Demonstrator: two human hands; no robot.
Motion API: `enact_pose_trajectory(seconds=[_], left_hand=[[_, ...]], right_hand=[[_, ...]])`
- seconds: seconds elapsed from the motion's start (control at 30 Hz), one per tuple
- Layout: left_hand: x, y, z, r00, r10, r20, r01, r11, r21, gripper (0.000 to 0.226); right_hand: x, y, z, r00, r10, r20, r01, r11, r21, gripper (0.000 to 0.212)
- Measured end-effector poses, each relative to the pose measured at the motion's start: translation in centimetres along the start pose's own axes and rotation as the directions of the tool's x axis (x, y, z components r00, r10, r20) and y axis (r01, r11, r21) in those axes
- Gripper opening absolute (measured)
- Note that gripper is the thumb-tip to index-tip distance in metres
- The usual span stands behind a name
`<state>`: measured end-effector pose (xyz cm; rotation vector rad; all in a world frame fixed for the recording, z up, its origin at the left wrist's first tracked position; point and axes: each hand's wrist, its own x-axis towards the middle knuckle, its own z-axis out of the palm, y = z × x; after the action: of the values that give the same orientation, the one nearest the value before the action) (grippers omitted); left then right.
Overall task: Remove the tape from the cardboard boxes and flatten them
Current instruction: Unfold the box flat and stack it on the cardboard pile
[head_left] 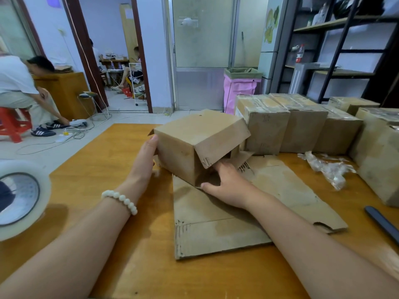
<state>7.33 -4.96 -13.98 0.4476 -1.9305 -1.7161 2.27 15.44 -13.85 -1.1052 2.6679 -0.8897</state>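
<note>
Wooden table (129, 212), seen from above.
- A roll of clear tape (19, 199) is seen at the near left edge, large and blurred.
- A row of taped boxes (267, 124) is lined up along the far right. A bigger box (380, 156) is set at the right edge.
- Crumpled stripped tape (328, 169) lies between the two, and a dark tool handle (382, 223) nearer the person.
- A flattened cardboard sheet (216, 223) is spread at centre. It is partly covered by the right forearm.

The open box (194, 143) is set at mid-table, its near corner on the far end of the sheet, just beside the taped row.
- It is laid on its side. The open end is turned toward the person and to the right, with one flap hanging over the opening.
- Its axis is run from near right to far left.

The left hand (146, 156) is laid flat on the box's left wall, fingers straight. The right hand (226, 182) is pushed into the opening with the thumb along the lower edge. Its fingers are hidden, so its hold cannot be told.
</note>
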Motion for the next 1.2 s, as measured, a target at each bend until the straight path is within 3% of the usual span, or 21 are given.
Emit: enact_pose_trajectory(seconds=[0.07,0.27,0.43,0.57,0.7,0.83,0.93,0.97,1.07,1.13,1.2], left_hand=[[-0.2,0.7,-0.3,0.998,-0.011,-0.063,0.009,1.0,-0.027,0.037],[0.0,0.5,-1.8,0.997,0.062,-0.05,-0.057,0.993,0.1,0.044],[0.0,0.5,-1.7,0.991,0.037,0.126,-0.039,0.999,0.014,0.058],[0.1,0.6,-1.4,0.995,-0.044,0.084,0.045,0.999,-0.005,0.065],[-0.7,1.6,-1.0,0.994,-0.033,0.105,0.044,0.994,-0.103,0.042],[-1.0,2.0,-1.0,0.995,-0.035,0.097,0.048,0.99,-0.133,0.051],[-0.9,2.0,-1.3,0.998,0.0,0.071,0.015,0.978,-0.208,0.027],[-0.8,1.9,-1.5,0.998,0.013,0.062,0.0,0.979,-0.204,0.031],[-0.5,1.6,-2.3,0.998,0.069,0.015,-0.067,0.995,-0.08,0.074],[-0.4,1.3,-2.6,0.995,0.093,-0.025,-0.094,0.995,-0.017,0.076],[-0.5,1.3,-2.4,0.993,0.11,-0.05,-0.11,0.994,-0.01,0.061]], right_hand=[[-0.2,0.3,-0.1,1.0,0.005,-0.002,-0.004,0.998,0.057,0.067],[0.0,0.6,-0.2,0.997,0.051,-0.056,-0.041,0.985,0.17,0.088],[-0.1,0.9,-0.6,0.999,0.032,-0.033,-0.022,0.963,0.268,0.053],[-0.4,0.7,-1.1,0.999,0.006,-0.04,0.006,0.96,0.282,0.045],[-0.5,0.7,-1.8,0.998,0.033,-0.062,-0.014,0.961,0.277,0.036],[-0.3,1.0,-2.0,0.995,0.08,-0.06,-0.062,0.964,0.258,0.02],[-0.1,1.5,-2.0,0.989,0.131,-0.068,-0.109,0.961,0.255,0.023],[0.0,1.7,-2.0,0.987,0.144,-0.073,-0.121,0.959,0.255,0.026],[0.1,2.0,-2.1,0.983,0.169,-0.072,-0.149,0.962,0.23,0.035],[0.2,2.2,-2.0,0.98,0.185,-0.07,-0.165,0.96,0.224,0.037],[0.3,2.4,-2.0,0.974,0.208,-0.091,-0.183,0.956,0.229,0.038]])
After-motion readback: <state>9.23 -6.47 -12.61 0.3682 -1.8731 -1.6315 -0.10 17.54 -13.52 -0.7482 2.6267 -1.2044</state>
